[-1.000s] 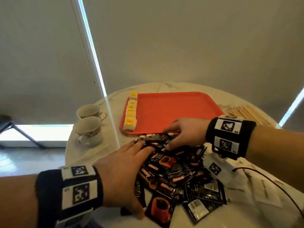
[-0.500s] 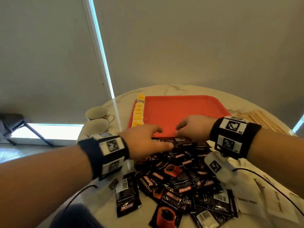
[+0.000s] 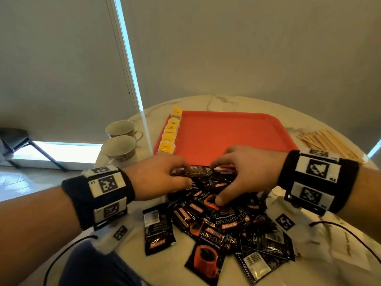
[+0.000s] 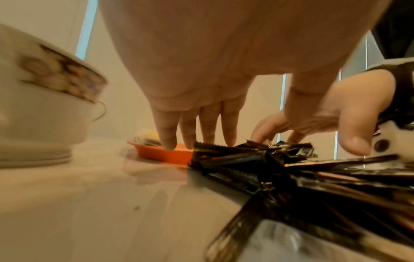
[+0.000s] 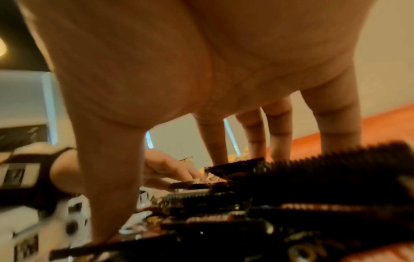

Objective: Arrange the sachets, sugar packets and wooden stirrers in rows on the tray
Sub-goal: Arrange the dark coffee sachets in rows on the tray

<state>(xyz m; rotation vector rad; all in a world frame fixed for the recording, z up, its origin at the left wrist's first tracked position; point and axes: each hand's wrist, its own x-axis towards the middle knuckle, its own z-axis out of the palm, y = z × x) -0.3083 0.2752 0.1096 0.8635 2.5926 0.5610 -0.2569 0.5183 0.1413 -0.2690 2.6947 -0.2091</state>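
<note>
Both hands, left [image 3: 162, 178] and right [image 3: 245, 172], pinch one sachet [image 3: 198, 172] by its ends: light, floppy, slick foil, best gripped at the crimped edges.

Home or café-style corner suggested. Round marble-look desk [image 3: 206, 102] set against tall windows covered by grey roller blinds [image 3: 247, 48]. Two patterned teacups [image 3: 119, 148] on saucers placed beside red serving tray [image 3: 226, 133]. Wood-look floor [image 3: 24, 182] and dark chair frame [image 3: 18, 141] seen at left.
</note>
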